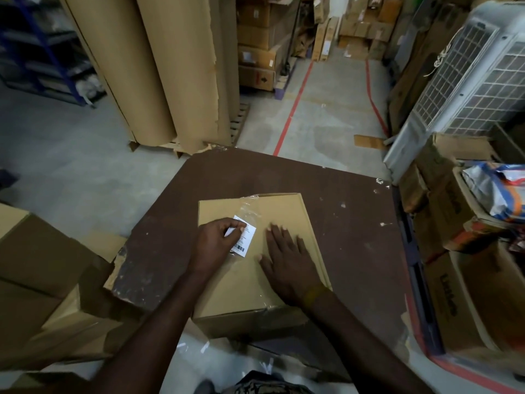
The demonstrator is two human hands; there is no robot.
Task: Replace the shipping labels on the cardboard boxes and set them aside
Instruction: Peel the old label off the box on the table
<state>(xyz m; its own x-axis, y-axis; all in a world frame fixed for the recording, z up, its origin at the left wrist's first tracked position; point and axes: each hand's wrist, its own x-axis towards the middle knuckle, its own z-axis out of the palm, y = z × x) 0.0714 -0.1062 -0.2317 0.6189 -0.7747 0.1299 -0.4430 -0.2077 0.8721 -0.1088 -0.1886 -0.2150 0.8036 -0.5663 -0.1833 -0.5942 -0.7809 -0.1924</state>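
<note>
Shipping label (245, 236) on top face of cardboard box (255, 268), left of centre, partly under strip of clear packing tape (251, 207) running toward far edge. Box seated on brown worn tabletop (355, 223), near front edge, one near corner overhanging slightly. Label long axis angled from near-left barcode end to far-right, roughly along box length. Left hand (218, 243) directly on label; nearer of the two hands, approach from label's left side. Fingers (235, 224) curled, thumb and fingertips pinching upper portion of label paper; barcode end exposed below the hand. Whether label is being peeled off or pressed down: cannot tell; far corner appears slightly lifted. Right hand (287, 260) flat on box top, just beside label on its right, fingers straight and spread, palm down, holding nothing, apparently bracing box against sliding. Yellow band at right wrist. Likely next requirement: pull or smooth along label long axis, bracing pressure maintained. Risk: tearing where tape overlaps label. More cardboard boxes (34, 268) stacked left of table.
</note>
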